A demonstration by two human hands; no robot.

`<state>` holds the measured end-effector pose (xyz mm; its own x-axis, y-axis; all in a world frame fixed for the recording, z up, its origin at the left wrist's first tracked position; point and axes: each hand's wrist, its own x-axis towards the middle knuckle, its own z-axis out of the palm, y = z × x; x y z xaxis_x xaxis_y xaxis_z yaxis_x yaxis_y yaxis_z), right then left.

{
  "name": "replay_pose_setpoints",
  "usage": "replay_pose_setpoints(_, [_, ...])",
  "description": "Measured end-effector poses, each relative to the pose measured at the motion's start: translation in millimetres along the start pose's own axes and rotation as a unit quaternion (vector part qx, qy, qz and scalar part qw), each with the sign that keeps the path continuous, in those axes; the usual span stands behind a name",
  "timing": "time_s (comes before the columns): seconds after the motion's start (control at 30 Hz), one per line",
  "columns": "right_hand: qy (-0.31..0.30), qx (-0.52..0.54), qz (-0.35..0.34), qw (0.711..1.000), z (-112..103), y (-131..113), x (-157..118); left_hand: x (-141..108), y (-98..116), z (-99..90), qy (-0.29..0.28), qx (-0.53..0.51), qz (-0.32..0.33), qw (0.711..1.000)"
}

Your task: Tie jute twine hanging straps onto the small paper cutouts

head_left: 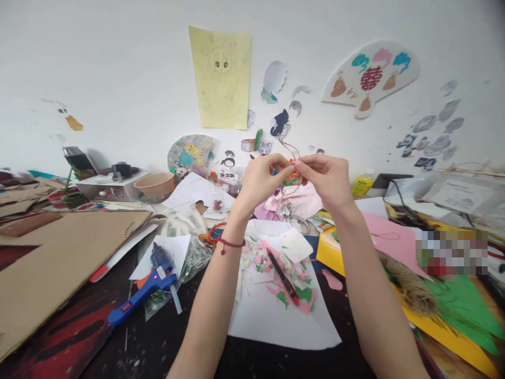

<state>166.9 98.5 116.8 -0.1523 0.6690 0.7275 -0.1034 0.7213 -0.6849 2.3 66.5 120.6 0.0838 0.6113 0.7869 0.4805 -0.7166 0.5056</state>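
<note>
Both hands are raised close together above the cluttered table. My left hand (265, 179) is closed in a pinch on a thin piece of brown twine (291, 146). My right hand (326, 176) pinches the same twine, its fingertips almost touching the left ones. One strand rises above the fingers and another curves below them. Small blue and orange bits show around the left fingertips; whether they are on the twine I cannot tell. Beneath the hands lies a white sheet (284, 334) with pink and green paper scraps (307, 295) and a red-and-black pen (283, 276).
A blue glue gun (144, 297) lies at the left, beside a large cardboard piece (74, 258). A tan bowl (154, 185) stands behind. To the right are a roll of twine (412, 287), pink paper (389, 237) and green sheets (465, 305). Drawings and a paper fan (373, 79) hang on the wall.
</note>
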Motion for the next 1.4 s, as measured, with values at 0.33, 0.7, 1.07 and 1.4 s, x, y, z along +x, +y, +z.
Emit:
replay_pose_setpoints(0.33, [-0.001, -0.005, 0.025, 1.000, -2.3, -0.9, -0.1, 4.8, -2.0, 13.6, 0.079, -0.269, -0.053, 0.959])
replay_pose_setpoints(0.7, [-0.031, 0.007, 0.020, 0.999, -0.9, 0.3, -0.4, 4.7, -8.4, 19.4, 0.072, -0.248, -0.069, 0.964])
replay_pose_setpoints(1.07, [0.045, 0.041, 0.058, 0.996, -3.0, -0.3, 0.8, -1.9, -8.8, 11.5, 0.016, -0.180, 0.039, 0.983])
replay_pose_setpoints(1.4, [0.019, 0.044, 0.040, 0.998, -4.8, -1.2, 1.5, -3.4, -1.2, -2.2, -0.007, -0.158, 0.061, 0.986])
